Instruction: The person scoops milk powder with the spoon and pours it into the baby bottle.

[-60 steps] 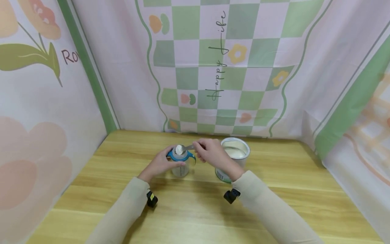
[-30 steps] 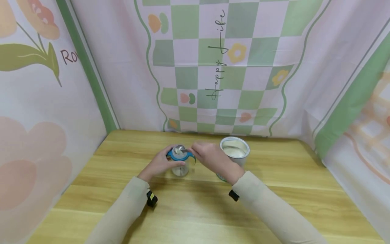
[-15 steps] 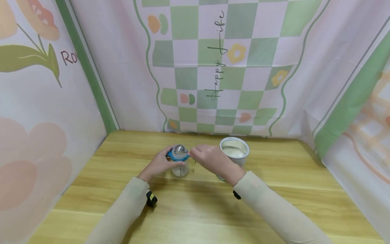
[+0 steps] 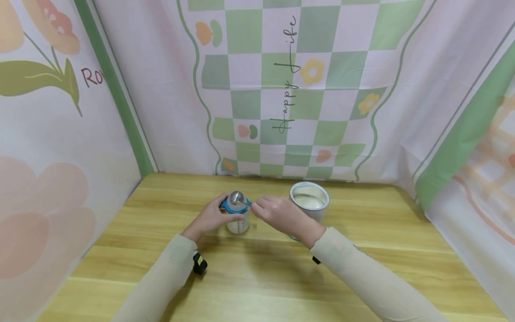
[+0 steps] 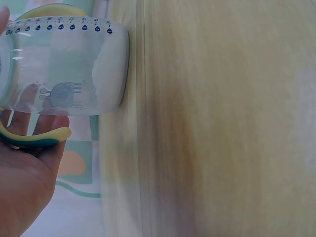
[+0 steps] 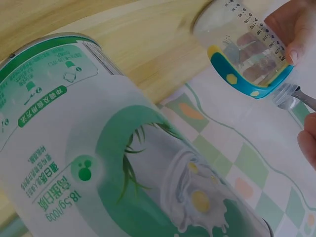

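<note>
A clear baby bottle (image 4: 238, 226) with a blue handled collar stands on the table. My left hand (image 4: 212, 217) grips it round the collar, thumb along the near side. White powder lies in its bottom, as the left wrist view of the bottle (image 5: 69, 64) shows. My right hand (image 4: 281, 215) pinches the handle of a metal spoon (image 4: 236, 197), whose shiny bowl is over the bottle's mouth. In the right wrist view the spoon handle (image 6: 305, 98) reaches the bottle's neck. Just behind the right hand stands an open powder can (image 4: 319, 214), cream-coloured powder inside.
The wooden table (image 4: 169, 188) ends at the back against a checkered cloth (image 4: 277, 103). More printed cloth hangs at both sides. The can's green and white label (image 6: 98, 148) fills much of the right wrist view.
The white powder heaped on the spoon has gone as my right hand tipped the spoon over the bottle's mouth. The left hand and bottle have stayed in place.
</note>
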